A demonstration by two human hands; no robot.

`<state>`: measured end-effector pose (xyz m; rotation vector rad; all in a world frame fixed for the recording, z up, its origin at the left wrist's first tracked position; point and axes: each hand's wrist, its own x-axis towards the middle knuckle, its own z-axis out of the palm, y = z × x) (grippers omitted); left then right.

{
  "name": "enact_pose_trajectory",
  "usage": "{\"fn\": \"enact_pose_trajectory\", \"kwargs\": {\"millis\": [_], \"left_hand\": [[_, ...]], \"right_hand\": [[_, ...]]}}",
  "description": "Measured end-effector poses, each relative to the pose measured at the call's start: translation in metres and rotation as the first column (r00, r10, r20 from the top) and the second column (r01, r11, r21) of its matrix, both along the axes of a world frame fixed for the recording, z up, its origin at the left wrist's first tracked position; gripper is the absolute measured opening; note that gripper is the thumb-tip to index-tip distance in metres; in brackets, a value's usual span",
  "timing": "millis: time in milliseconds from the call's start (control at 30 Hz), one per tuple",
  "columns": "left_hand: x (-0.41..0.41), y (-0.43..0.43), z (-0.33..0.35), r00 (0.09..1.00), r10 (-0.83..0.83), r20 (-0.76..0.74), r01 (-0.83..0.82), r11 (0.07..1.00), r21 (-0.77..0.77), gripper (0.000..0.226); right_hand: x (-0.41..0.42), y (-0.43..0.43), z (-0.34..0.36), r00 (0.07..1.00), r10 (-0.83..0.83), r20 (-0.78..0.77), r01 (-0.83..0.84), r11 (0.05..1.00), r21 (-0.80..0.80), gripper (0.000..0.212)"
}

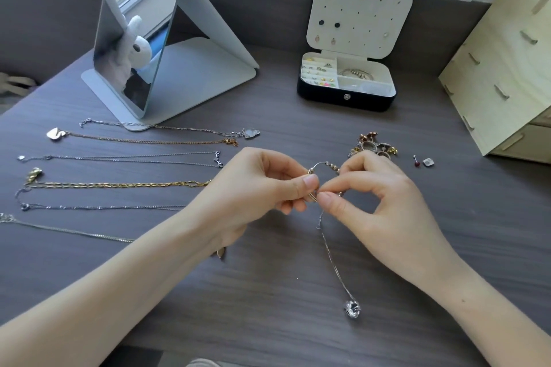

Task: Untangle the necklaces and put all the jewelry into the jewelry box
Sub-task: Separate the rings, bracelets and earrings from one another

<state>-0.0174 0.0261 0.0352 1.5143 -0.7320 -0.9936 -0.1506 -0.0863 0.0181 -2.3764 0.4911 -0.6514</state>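
Desk [268, 292] grey woodgrain, mirror [131, 39] behind; left hand [253, 188], right hand [381, 205] fingers [334, 202] pinch beaded necklace [331, 166].

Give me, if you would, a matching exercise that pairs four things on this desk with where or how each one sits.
Things:
1. jewelry box
2. mirror
3. crystal pendant
4. heap of rings and earrings

Places:
A. standing at the back left
B. at the end of the tangled necklace, closest to the camera
C. at the back, lid open
D. loose, mid-right

Pairs: 1-C, 2-A, 3-B, 4-D
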Motion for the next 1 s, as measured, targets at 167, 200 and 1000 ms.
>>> {"fn": "enact_pose_trajectory", "kwargs": {"millis": [167,200,1000], "left_hand": [[0.001,0.000,0.000,0.998,0.038,-0.047,-0.037,0.999,0.022,0.012],[0.001,0.000,-0.001,0.998,0.045,-0.054,-0.044,0.999,0.024,0.012],[0.006,0.002,0.008,0.922,0.023,-0.387,-0.066,0.993,-0.098,0.011]], "right_hand": [[-0.001,0.002,0.004,0.993,-0.014,0.118,0.015,1.000,-0.003,0.012],[-0.002,0.003,0.005,0.990,0.005,0.139,0.000,0.999,-0.038,0.012],[-0.006,0.004,0.014,0.995,0.100,-0.001,-0.091,0.906,0.413,0.009]]}}
